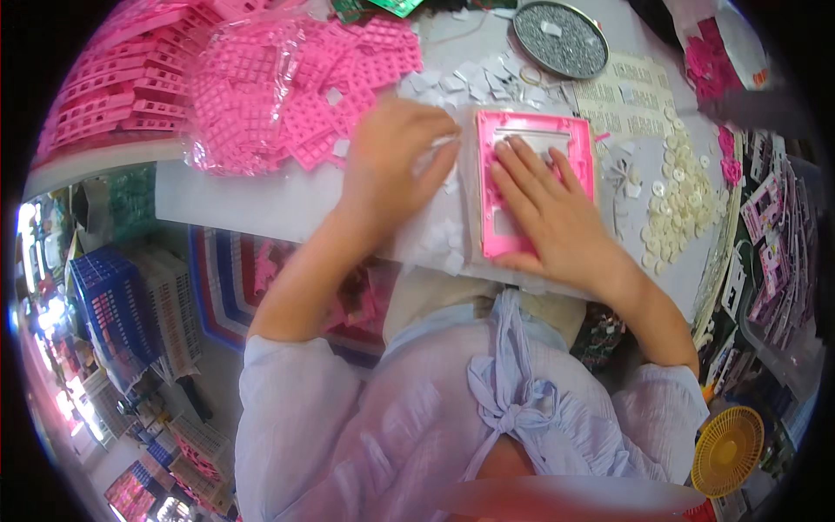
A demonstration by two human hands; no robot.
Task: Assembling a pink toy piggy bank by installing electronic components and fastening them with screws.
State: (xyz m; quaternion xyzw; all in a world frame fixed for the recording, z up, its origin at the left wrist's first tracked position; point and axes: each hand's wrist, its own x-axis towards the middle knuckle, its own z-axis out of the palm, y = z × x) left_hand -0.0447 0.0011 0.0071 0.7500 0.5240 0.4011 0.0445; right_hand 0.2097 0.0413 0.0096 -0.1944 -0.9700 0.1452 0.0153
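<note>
A pink plastic casing (489, 187) with a rectangular window lies face up on a block at the table's front. My right hand (548, 196) lies flat on it, fingers stretched over the window and frame, thumb at the near edge. Just left of the casing, my left hand (396, 165) hovers with bent fingers, thumb and forefinger drawn close together. Something whitish shows by the fingertips, but blur hides whether it is held. Small white paper pieces (474, 78) are scattered behind the casing, and more lie beside it.
Pink grid-shaped plastic parts (348, 70), some in a clear bag (239, 104), pile up at the back left. A round tin (519, 30) of small grey metal pieces stands behind. White round buttons (674, 196) lie to the right. A yellow basket (729, 451) sits lower right.
</note>
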